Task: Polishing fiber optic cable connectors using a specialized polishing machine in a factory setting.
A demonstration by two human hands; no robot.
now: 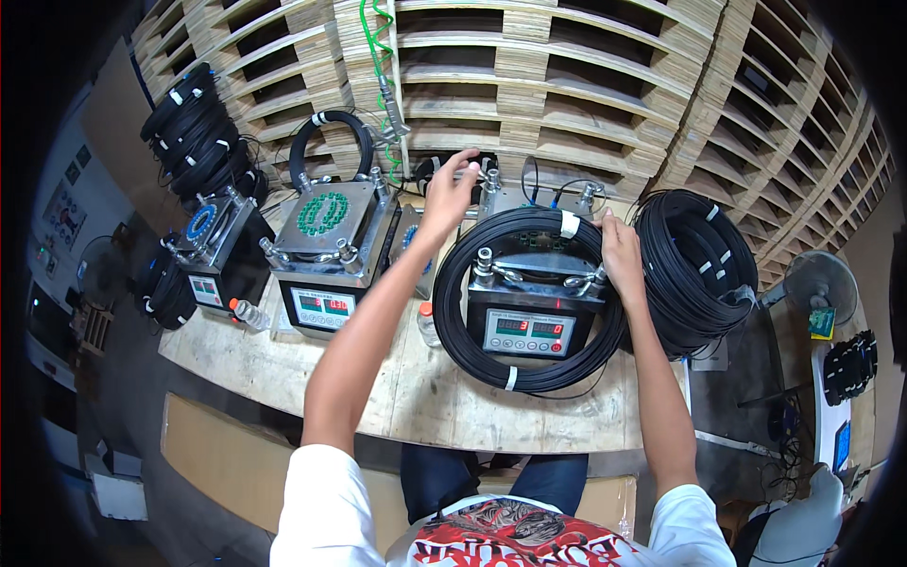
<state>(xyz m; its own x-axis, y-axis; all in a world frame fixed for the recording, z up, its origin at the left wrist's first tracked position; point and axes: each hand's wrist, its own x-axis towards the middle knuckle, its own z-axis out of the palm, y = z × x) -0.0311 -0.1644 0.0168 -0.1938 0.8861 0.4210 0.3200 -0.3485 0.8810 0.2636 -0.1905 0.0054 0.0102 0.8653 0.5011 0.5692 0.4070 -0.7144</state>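
A large coil of black cable [460, 340], bound with white ties, leans upright against the front of a metal test box [482, 317] with a red digital display. My left hand [452, 196] reaches past the coil's upper left, its fingers stretched and apart beside a metal clamp post [491, 180] at the back of the box. At the coil's upper right, my right hand [619, 248] has its fingers bent and close together beside the rim, near another rear post [590, 196]. What those fingertips grip, if anything, is hidden.
Two similar boxes, one with a green ring [322, 214] and one with a blue ring [201, 223], stand left. Cable coils are stacked right [699, 274] and far left [194, 132]. Small red-capped bottles [428, 326] stand between boxes. Wooden pallets [539, 57] rise behind; a person [803, 520] sits lower right.
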